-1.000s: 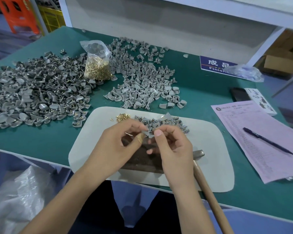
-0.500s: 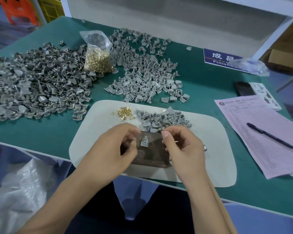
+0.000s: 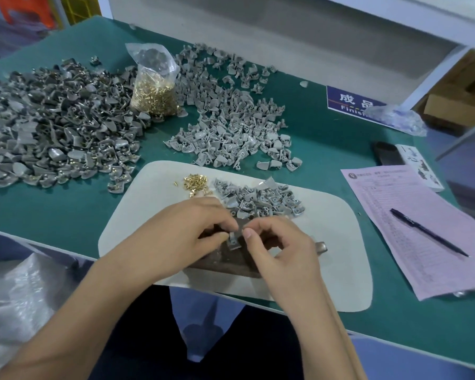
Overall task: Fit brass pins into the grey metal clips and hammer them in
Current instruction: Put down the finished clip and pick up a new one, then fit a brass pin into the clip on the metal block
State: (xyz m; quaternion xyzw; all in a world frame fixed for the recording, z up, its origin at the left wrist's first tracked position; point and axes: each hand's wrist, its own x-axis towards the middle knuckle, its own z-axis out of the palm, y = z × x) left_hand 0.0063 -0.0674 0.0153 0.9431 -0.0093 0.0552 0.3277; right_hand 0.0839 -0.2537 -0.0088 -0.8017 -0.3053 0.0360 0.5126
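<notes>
A single grey clip [image 3: 234,241] sits on the dark metal block [image 3: 231,260] on the white mat [image 3: 332,231]. My left hand [image 3: 184,234] pinches this clip from the left. My right hand [image 3: 280,249] has its thumb and forefinger pinched together just right of the clip, apparently on a brass pin too small to see well. Loose brass pins [image 3: 196,183] and a small heap of clips [image 3: 258,200] lie at the mat's far side. The hammer's head [image 3: 320,246] shows beside my right hand, and my forearm hides its handle.
A bag of brass pins [image 3: 154,89] stands between two large clip piles, one on the left [image 3: 52,127] and one in the middle [image 3: 231,127]. On the right lie a pink form [image 3: 422,229] with a pen [image 3: 428,233], a phone [image 3: 387,157] and a blue sign [image 3: 351,104].
The clip, held up between both hands a second ago, now rests on the block. Both hands have dropped to it and closed in around it.
</notes>
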